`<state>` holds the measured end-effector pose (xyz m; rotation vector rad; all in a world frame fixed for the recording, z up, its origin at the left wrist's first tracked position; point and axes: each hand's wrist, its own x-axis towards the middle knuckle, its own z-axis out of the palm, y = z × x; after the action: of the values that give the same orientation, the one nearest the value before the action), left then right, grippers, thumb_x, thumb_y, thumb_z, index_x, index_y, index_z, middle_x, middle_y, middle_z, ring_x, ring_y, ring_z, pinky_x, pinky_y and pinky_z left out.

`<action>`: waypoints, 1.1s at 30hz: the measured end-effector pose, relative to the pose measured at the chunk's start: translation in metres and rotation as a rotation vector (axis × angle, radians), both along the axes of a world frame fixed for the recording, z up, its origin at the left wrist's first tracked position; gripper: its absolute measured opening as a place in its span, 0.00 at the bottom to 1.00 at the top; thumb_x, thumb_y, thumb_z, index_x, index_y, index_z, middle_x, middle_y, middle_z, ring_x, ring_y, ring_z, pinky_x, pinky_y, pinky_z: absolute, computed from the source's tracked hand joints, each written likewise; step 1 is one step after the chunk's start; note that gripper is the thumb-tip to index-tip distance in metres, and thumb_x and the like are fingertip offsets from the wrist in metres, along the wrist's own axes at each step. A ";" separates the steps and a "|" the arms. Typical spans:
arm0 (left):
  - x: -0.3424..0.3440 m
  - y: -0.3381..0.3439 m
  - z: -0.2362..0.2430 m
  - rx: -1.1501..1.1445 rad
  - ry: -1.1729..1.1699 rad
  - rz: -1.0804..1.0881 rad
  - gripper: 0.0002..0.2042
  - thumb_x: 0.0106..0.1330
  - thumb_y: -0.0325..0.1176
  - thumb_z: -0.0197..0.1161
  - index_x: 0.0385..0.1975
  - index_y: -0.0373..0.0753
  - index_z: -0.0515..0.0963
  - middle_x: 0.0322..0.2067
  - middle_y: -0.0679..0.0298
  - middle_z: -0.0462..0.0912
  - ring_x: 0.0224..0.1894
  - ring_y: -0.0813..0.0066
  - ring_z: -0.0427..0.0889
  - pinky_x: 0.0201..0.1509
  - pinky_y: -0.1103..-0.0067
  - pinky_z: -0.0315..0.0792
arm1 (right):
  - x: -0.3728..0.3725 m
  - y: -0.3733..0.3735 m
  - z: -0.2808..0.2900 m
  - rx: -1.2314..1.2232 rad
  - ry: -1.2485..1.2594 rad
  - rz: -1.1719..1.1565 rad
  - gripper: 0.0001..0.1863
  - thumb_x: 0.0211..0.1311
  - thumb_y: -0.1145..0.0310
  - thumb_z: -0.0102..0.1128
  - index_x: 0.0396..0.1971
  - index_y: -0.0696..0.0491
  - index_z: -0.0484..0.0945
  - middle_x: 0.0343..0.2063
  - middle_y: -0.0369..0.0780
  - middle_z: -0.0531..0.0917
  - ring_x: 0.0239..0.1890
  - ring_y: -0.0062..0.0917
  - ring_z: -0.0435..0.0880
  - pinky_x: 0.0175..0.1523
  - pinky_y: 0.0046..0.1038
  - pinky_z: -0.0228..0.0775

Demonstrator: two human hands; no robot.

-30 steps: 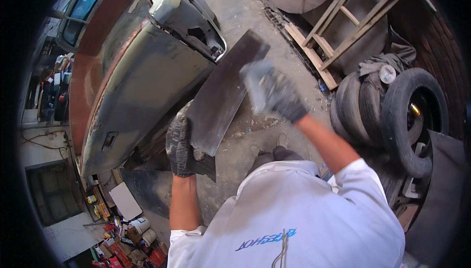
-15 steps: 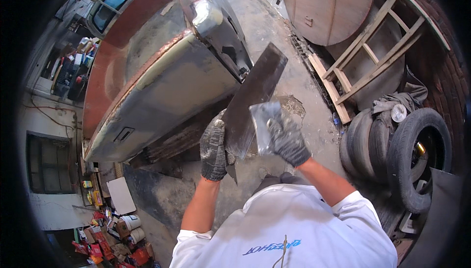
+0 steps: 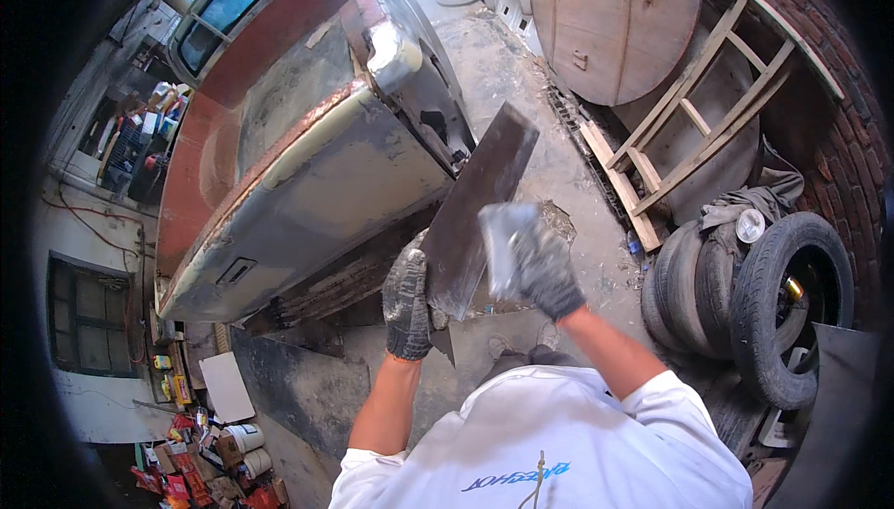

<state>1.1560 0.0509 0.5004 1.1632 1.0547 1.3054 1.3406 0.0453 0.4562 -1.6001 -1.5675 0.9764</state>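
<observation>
Worn concrete floor (image 3: pixel 605 309) lies under both gloved hands. Above it, the dark panel (image 3: pixel 480 211) slants up and to the right, its far end near the corner of the truck bed (image 3: pixel 326 206). On its left edge, near the lower end, the left hand (image 3: pixel 407 295) has its fingers closed around it. By the panel's right edge, the right hand (image 3: pixel 542 267) has its fingers folded onto a pale sheet (image 3: pixel 500 250) (blurred, so whether sheet and panel touch I cannot tell). Farther right stand tyres (image 3: pixel 752 313), with a wooden ladder (image 3: pixel 695 118) and a big round board (image 3: pixel 615 25) beyond, near the brick wall (image 3: pixel 852 127). At lower left, boxes (image 3: pixel 191 472) lie heaped beside white buckets (image 3: pixel 246 436), below a window (image 3: pixel 88 313).
</observation>
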 end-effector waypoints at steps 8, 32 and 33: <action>-0.005 0.001 -0.007 0.004 0.191 0.052 0.19 0.72 0.38 0.47 0.53 0.30 0.73 0.51 0.59 0.76 0.53 0.73 0.73 0.60 0.75 0.64 | -0.022 -0.009 -0.018 -0.036 -0.180 0.125 0.18 0.69 0.63 0.47 0.52 0.58 0.68 0.46 0.51 0.76 0.49 0.37 0.77 0.56 0.35 0.67; -0.032 0.024 0.027 -0.550 0.223 -0.273 0.16 0.67 0.45 0.58 0.43 0.37 0.76 0.24 0.68 0.78 0.18 0.83 0.72 0.17 0.86 0.61 | 0.088 0.049 -0.012 0.046 -0.122 0.569 0.28 0.60 0.48 0.57 0.51 0.57 0.75 0.48 0.49 0.79 0.52 0.40 0.76 0.58 0.34 0.66; -0.027 0.020 0.032 -0.528 0.358 -0.366 0.18 0.66 0.46 0.58 0.44 0.37 0.75 0.22 0.70 0.77 0.16 0.86 0.70 0.14 0.87 0.57 | 0.089 0.044 -0.016 0.136 -0.048 0.610 0.28 0.60 0.49 0.57 0.50 0.57 0.75 0.47 0.48 0.79 0.52 0.40 0.76 0.58 0.34 0.67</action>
<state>1.1290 0.0707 0.5323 1.1270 1.2720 0.4948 1.4295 0.0898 0.4402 -1.0689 -2.1659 1.1082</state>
